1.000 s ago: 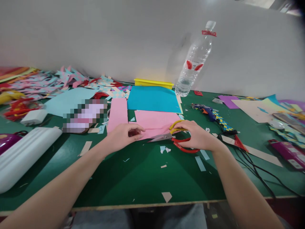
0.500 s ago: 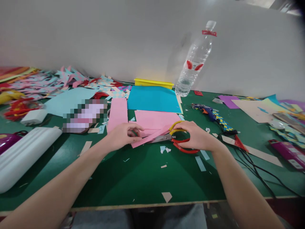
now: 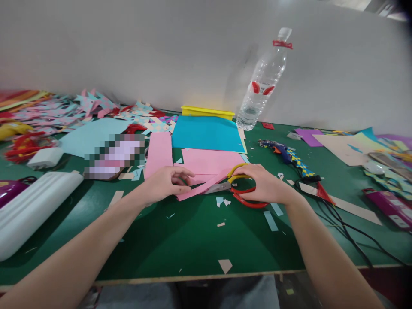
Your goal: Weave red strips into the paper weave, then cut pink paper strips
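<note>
My left hand is closed on the near end of a pink paper sheet lying on the green table. A narrow pink strip hangs partly cut from that sheet and angles toward the table's near edge. My right hand grips scissors with one yellow and one red handle, their blades reaching left into the pink paper. A second pink piece lies just beyond my left hand.
A blue sheet and a yellow tray lie behind the pink paper. A clear water bottle leans at the wall. Woven paper shapes pile up far left. A white ribbed case sits near left; black cables run right.
The scissors have cut further into the pink sheet, and a narrow strip has come loose along its near edge. Both hands stay roughly in place.
</note>
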### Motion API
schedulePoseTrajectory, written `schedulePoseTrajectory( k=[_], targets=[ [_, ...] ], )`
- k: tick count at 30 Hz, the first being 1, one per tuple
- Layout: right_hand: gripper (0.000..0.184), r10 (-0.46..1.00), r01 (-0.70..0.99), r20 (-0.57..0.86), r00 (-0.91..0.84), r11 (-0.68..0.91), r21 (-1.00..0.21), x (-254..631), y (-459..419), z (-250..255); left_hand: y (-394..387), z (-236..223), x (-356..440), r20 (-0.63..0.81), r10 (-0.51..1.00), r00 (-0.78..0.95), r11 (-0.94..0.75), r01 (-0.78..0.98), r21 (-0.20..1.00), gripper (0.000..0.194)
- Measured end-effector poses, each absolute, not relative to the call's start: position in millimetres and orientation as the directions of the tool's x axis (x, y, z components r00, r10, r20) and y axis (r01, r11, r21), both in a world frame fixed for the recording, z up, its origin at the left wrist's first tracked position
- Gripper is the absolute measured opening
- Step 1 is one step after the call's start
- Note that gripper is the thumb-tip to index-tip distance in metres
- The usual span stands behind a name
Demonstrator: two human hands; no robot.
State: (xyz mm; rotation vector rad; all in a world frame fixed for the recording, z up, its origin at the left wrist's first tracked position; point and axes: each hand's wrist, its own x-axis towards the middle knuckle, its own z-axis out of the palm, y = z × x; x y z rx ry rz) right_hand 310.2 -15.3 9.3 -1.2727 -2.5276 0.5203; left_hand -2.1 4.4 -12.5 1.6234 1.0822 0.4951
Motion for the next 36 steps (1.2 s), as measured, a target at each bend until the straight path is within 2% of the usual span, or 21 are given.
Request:
schedulePoseTrajectory(
  k=[5,11,19,32,36],
  targets=[
    [0.036,0.811,0.718,0.068,-0.581,0.55,-0.427,309.9,-15.5,9.4,3.5,-13.2,-1.3,-0.231,0.842,0.487,0.058,0.344,0.937,0.048],
    [0.036,0.824,0.731,0.041,-0.565,0.524,-0.437,310.3,-16.0,11.5,4.3,-14.5,0.3,-0.216,0.847,0.486,0.04,0.347,0.937,0.046],
    [0.037,0.82,0.725,0.051,-0.569,0.53,-0.441,310.7,-15.8,10.4,1.6,-7.4,4.4,-0.27,0.817,0.51,0.069,0.378,0.923,0.041],
    [0.039,0.825,0.73,0.013,-0.564,0.506,-0.46,310.2,-17.1,11.0,1.4,-8.6,4.0,-0.199,0.811,0.551,-0.06,0.416,0.907,0.044],
    [0.037,0.82,0.725,0.02,-0.572,0.516,-0.456,310.7,-17.5,11.3,-0.4,-5.2,5.7,-0.241,0.79,0.564,-0.018,0.414,0.91,0.045]
  ],
)
